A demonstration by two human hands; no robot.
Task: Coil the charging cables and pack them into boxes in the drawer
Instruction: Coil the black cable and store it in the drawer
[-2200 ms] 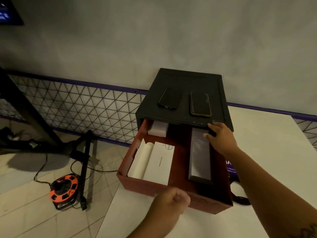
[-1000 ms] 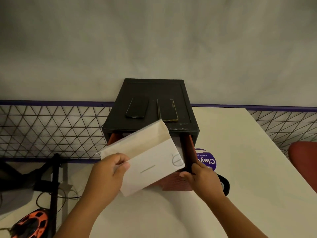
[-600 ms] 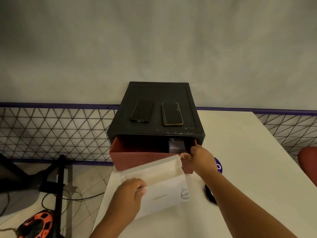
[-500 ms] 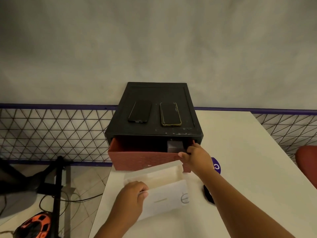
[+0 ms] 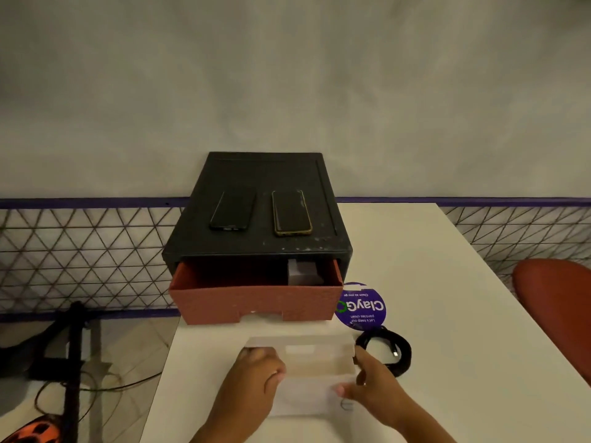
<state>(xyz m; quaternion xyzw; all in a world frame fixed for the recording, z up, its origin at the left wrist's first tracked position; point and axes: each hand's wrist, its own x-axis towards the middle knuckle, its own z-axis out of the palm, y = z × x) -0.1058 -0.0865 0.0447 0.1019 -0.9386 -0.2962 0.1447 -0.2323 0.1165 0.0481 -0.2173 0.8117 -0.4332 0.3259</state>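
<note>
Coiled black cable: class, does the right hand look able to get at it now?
Probably yes: the cable lies on the table just right of the right hand, nothing between; that hand must first release the white box.

The scene is viewed through one wide-angle camera worn at head height and aimed forward and down. The left hand [image 5: 252, 382] and right hand [image 5: 374, 390] on the white box [image 5: 316, 358] are seen close at the near edge. The drawer unit [image 5: 265, 174] and the wall [image 5: 287, 75] are framed farther off.
</note>
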